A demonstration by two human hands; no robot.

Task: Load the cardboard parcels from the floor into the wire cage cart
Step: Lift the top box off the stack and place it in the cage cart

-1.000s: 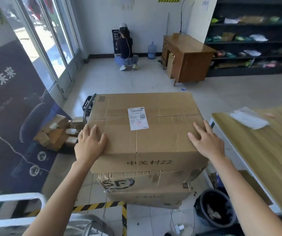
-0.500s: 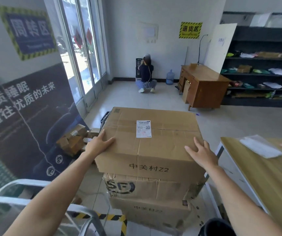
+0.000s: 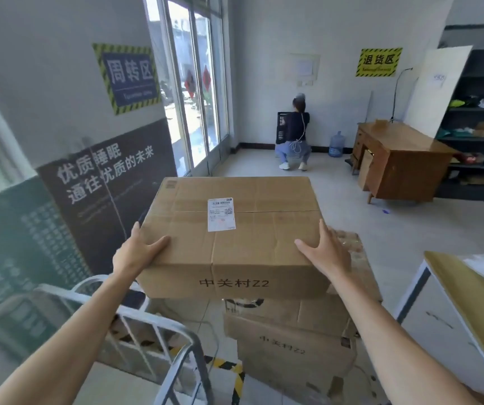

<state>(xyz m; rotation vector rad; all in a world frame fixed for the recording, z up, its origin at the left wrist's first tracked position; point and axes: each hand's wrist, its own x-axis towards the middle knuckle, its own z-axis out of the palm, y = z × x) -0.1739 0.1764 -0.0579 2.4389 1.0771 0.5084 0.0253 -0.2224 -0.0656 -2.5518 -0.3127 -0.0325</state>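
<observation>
1. Only one view on my end: the head cam, worn by the person, wide-angle, looking forward and tilted a bit down. Straight lines bow toward the edges.
2. It sits close to the work: both forearms come in from the bottom corners, and the big cardboard box point(image 3: 235, 229) fills the middle of the frame.
3. It faces down the room: glass doors point(image 3: 197, 92) upper left of centre, the far wall with the yellow sign point(image 3: 378, 62) upper right, the wooden desk point(image 3: 395, 162) at right.
4. The white cart rail point(image 3: 135, 320) shows at lower left, very near the lens.
5. No second view, so nothing overlaps.
</observation>
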